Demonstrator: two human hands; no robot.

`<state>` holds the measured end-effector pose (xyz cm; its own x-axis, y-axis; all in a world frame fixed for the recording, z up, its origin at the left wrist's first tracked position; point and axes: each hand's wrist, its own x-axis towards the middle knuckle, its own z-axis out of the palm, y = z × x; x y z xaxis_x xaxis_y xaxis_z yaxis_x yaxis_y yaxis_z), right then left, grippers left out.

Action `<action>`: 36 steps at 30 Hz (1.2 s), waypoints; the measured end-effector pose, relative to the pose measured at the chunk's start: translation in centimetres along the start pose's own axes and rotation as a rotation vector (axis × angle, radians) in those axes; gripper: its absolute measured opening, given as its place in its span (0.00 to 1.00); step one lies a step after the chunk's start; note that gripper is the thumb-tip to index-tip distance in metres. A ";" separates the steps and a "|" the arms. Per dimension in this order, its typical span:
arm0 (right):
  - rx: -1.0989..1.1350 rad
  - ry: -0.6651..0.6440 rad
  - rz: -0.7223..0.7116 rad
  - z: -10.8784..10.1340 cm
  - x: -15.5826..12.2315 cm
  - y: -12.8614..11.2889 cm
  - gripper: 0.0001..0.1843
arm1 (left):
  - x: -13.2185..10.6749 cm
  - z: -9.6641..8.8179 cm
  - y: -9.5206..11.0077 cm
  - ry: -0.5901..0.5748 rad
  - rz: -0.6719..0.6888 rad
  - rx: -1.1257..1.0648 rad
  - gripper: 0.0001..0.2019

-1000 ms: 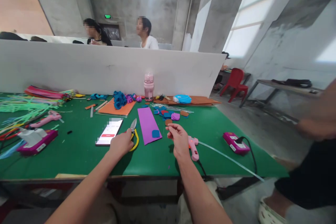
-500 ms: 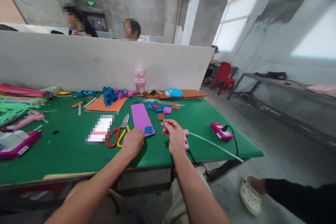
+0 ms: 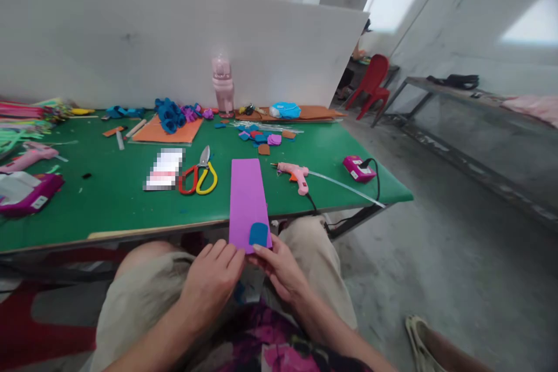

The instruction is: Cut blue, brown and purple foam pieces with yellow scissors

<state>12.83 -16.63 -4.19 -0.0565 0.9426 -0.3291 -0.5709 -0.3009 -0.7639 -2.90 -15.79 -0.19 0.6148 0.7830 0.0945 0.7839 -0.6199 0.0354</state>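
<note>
A long purple foam sheet (image 3: 246, 195) sticks out over the near edge of the green table (image 3: 108, 209), with a small blue foam piece (image 3: 258, 234) lying on its near end. My left hand (image 3: 213, 279) and my right hand (image 3: 279, 267) both grip that near end above my lap, fingers pinched on the sheet's edge. Red and yellow scissors (image 3: 198, 174) lie on the table just left of the sheet. To its right lies a pink glue gun (image 3: 294, 173), untouched.
A phone (image 3: 164, 168) lies next to the scissors. Foam scraps (image 3: 261, 138), an orange sheet (image 3: 168, 131) and a pink bottle (image 3: 222, 84) sit further back before a white divider (image 3: 131, 29). A second glue gun (image 3: 26, 157) lies left. Another person's foot (image 3: 425, 337) shows at right.
My hands left the scissors and the tabletop and pulled the purple sheet toward me over the table edge. The camera tilted down; the standing person at right moved off.
</note>
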 end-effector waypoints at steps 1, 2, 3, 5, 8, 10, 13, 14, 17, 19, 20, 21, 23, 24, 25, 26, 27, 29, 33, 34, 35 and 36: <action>-0.013 -0.004 -0.015 0.1 0.1 -0.1 0.19 | -0.1 -0.2 0.0 0.024 -0.012 -0.060 0.11; -0.031 0.004 -0.031 0.2 0.2 -0.2 0.19 | 0.0 -0.4 -0.1 0.051 -0.028 -0.122 0.11; -0.052 0.013 -0.050 0.2 0.2 -0.3 0.19 | 0.3 -0.7 -0.3 0.080 -0.043 -0.180 0.11; -0.081 0.029 -0.071 0.3 0.4 -0.2 0.18 | 1.2 -1.1 -0.8 0.141 -0.046 -0.265 0.11; -0.070 0.014 -0.067 0.2 0.6 0.0 0.17 | 2.9 -1.4 -1.2 0.199 0.052 -0.282 0.09; -0.031 -0.012 -0.058 0.2 0.8 0.1 0.16 | 4.0 -1.4 -1.1 0.168 0.135 -0.203 0.08; 0.017 -0.024 -0.060 0.1 1.1 0.2 0.15 | 5.1 -1.3 -0.6 0.066 0.204 -0.058 0.07; 0.022 -0.020 -0.062 0.0 1.1 0.2 0.15 | 5.3 -1.2 -0.5 0.042 0.215 -0.030 0.07; 0.012 0.000 -0.064 -0.1 1.3 0.3 0.14 | 5.5 -0.8 -0.1 0.019 0.233 0.028 0.03; -0.004 0.014 -0.057 -0.2 1.3 0.2 0.13 | 5.6 -0.5 -0.3 0.033 0.243 0.049 0.03; -0.006 0.019 -0.056 -0.2 1.2 0.1 0.13 | 5.6 -0.5 -0.6 0.047 0.252 0.038 0.03; -0.002 0.022 -0.054 -0.3 1.2 -0.1 0.13 | 5.6 -0.5 -1.0 0.065 0.265 0.006 0.04; 0.023 0.014 -0.039 -0.4 1.1 -0.6 0.14 | 5.9 -0.7 -2.5 0.103 0.314 -0.112 0.07; 0.047 0.007 -0.021 -0.6 1.1 -0.8 0.14 | 6.0 -0.8 -3.3 0.116 0.350 -0.183 0.08; 0.080 -0.001 0.002 -0.7 1.0 -1.0 0.14 | 6.2 -1.0 -4.3 0.121 0.384 -0.243 0.09; 0.121 -0.010 0.035 -0.8 1.1 -1.2 0.14 | 6.4 -1.2 -5.1 0.120 0.413 -0.291 0.09; 0.163 -0.017 0.070 -0.9 1.1 -1.3 0.14 | 6.6 -1.3 -5.9 0.112 0.438 -0.330 0.10; 0.224 -0.030 0.138 -0.9 1.2 -1.2 0.15 | 6.8 -1.4 -7.1 0.085 0.469 -0.386 0.11; 0.185 -0.038 0.162 -0.3 1.6 -0.2 0.17 | 6.7 -0.8 -7.4 0.085 0.446 -0.437 0.11; 0.171 -0.038 0.149 0.0 1.6 0.0 0.17 | 6.6 -0.5 -7.2 0.106 0.419 -0.444 0.10; 0.165 -0.036 0.136 0.2 1.7 0.2 0.17 | 6.4 -0.3 -6.9 0.130 0.388 -0.452 0.10; 0.165 -0.033 0.127 0.3 1.7 0.3 0.16 | 6.2 0.0 -6.7 0.156 0.355 -0.462 0.09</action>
<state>12.29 -15.03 -4.80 -0.1621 0.9035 -0.3967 -0.6837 -0.3927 -0.6151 -4.34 -6.84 0.17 0.7847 0.5289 0.3233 0.3932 -0.8279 0.4001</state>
